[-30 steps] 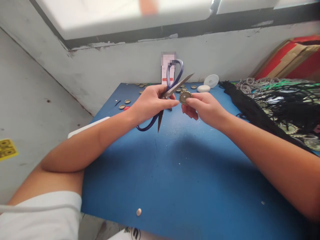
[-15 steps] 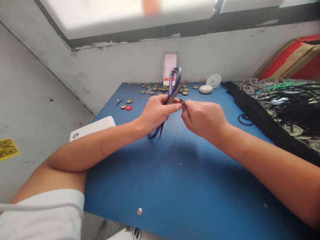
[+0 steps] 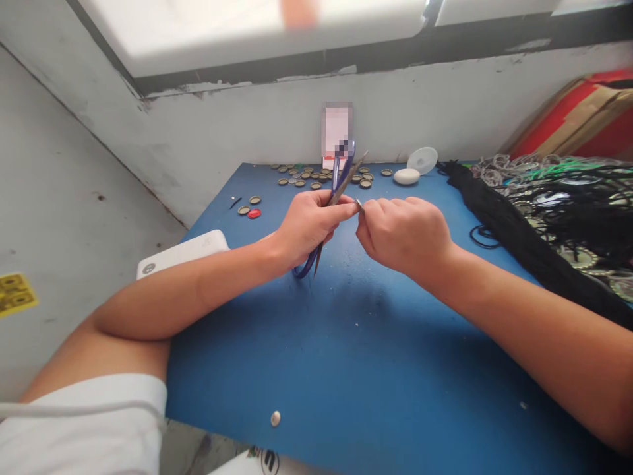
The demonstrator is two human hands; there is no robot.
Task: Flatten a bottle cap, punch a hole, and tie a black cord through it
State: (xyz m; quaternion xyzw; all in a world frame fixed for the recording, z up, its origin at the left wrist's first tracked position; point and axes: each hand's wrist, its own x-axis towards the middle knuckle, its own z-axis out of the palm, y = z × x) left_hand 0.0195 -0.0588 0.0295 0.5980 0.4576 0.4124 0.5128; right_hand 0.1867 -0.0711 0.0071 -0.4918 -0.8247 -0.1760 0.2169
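Above the middle of the blue table (image 3: 321,369), my left hand (image 3: 306,225) is closed round a pair of scissors (image 3: 341,189) with blue handles. The scissors stand steeply, with the blades partly apart and parts hidden by my fingers. My left thumb and forefinger also reach the edge of a small metallic piece (image 3: 359,206). Pinched in my right hand (image 3: 405,234), that piece is mostly covered by the curled fingers, so its kind cannot be made out. The two hands nearly touch at the fingertips.
Several bottle caps (image 3: 316,185) lie along the back, near a phone-like upright screen (image 3: 337,125). At left sit a red cap (image 3: 254,214) and a white power bank (image 3: 185,254). A white round container (image 3: 406,177), black cloth (image 3: 499,211) and tangled cords (image 3: 558,218) lie at right.
The small piece has turned between my fingertips and shows less of itself. My right hand has shifted slightly left, and the scissors' upper end has tipped slightly left and down.
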